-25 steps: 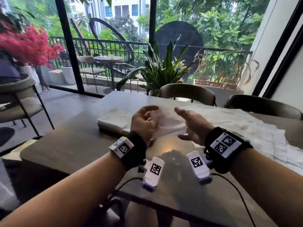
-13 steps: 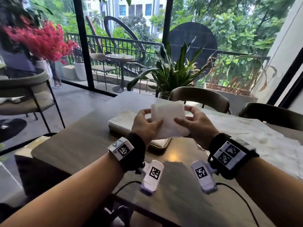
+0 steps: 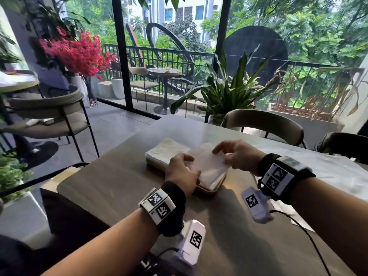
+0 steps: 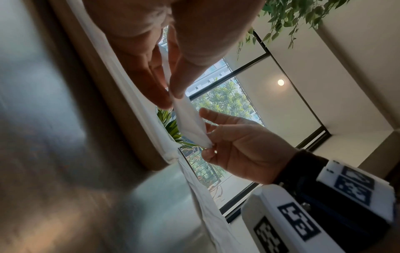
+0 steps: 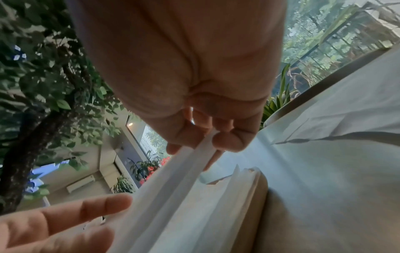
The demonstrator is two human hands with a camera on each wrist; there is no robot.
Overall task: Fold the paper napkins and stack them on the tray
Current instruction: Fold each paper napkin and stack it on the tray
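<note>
- The left hand (image 3: 182, 172) and right hand (image 3: 238, 156) hold one folded napkin (image 3: 211, 166) between them, low over the right half of the tray (image 3: 210, 191).
- Each hand pinches an opposite edge: the left wrist view shows thumb and fingertips closed on the paper on both sides, while the right hand's index finger stands clear of it.
- A stack of folded napkins (image 3: 167, 151) already fills the left half of the tray, and a second pile appears to lie under the held one.
- Unfolded napkins (image 3: 326, 168) lie spread over the table (image 3: 111, 182) to the right.
- The step is most likely laying this napkin on the right pile.
- To do it well, the person should keep the paper flat and taut, line its edges up with the pile beneath, and let go with both hands together so the fold does not spring open.
</note>
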